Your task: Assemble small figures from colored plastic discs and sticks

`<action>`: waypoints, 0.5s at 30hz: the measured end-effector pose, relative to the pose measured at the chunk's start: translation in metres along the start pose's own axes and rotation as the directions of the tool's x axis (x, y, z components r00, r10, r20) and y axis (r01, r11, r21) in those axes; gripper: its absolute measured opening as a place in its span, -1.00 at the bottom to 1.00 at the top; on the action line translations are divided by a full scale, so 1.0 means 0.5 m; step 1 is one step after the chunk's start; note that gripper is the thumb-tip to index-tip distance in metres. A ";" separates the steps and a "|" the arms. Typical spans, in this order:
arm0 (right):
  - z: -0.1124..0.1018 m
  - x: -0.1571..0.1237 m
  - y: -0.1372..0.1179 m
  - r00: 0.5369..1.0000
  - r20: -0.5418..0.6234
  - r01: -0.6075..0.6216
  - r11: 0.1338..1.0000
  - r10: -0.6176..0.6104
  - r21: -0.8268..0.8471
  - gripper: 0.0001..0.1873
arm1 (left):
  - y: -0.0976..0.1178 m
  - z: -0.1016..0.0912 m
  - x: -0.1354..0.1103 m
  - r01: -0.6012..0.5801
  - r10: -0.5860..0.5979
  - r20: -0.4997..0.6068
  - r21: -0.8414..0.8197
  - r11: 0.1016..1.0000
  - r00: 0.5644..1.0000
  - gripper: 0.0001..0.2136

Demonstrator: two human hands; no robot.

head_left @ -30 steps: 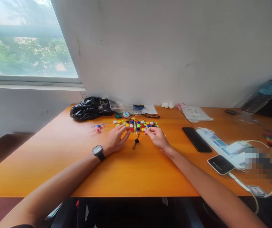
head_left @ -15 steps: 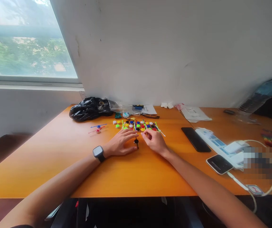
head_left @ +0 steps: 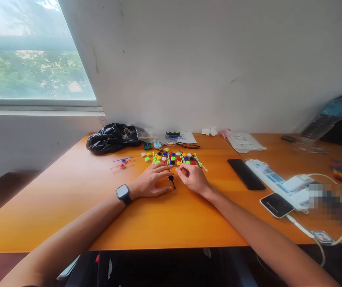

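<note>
A small black disc on a thin black stick (head_left: 171, 180) lies on the orange table (head_left: 165, 219) between my two hands. My left hand (head_left: 151, 180), with a dark watch (head_left: 123, 193) on its wrist, rests flat with fingers stretched out, the fingertips right beside the disc. My right hand (head_left: 193, 177) sits just right of the disc with its fingers curled in a pinch; what they hold is too small to make out. Just beyond both hands lies a cluster of small coloured discs and thin coloured sticks (head_left: 173, 158).
A black plastic bag (head_left: 112, 137) and papers (head_left: 244, 142) lie along the wall. Two small stick-and-disc pieces (head_left: 122, 162) sit at the left. At the right are a black phone (head_left: 245, 173), a white power strip (head_left: 274, 177), a second phone (head_left: 276, 205) and cables.
Both hands have drawn back from the coloured cluster and closed in on the black disc. My right hand's fingers have curled. The black piece has shifted slightly.
</note>
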State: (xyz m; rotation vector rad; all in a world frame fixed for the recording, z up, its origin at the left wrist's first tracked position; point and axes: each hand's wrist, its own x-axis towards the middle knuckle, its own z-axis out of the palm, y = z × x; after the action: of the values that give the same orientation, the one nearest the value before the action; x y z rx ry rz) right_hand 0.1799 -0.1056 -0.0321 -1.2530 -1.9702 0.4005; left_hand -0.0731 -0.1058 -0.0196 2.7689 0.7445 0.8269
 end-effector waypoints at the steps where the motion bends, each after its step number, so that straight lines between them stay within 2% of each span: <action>1: 0.000 0.000 0.000 1.000 -0.001 0.003 1.000 -0.003 0.000 -0.66 | 0.000 0.000 0.000 0.001 -0.001 0.001 0.004 1.000 1.000 -0.55; 9: 0.001 0.000 -0.003 1.000 -0.005 0.024 1.000 -0.024 -0.009 -0.69 | -0.002 0.003 0.001 -0.033 0.033 -0.011 0.012 0.999 0.999 -0.67; 15: 0.001 -0.002 -0.006 0.999 -0.011 0.050 0.999 -0.050 -0.017 -0.69 | -0.011 0.014 0.003 -0.016 0.020 -0.085 0.047 0.999 0.996 -0.90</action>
State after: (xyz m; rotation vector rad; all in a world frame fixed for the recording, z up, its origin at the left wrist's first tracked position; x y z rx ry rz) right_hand 0.1779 -0.1077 -0.0309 -1.2110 -1.9947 0.3513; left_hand -0.0703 -0.1005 -0.0263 2.7999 0.7637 0.9480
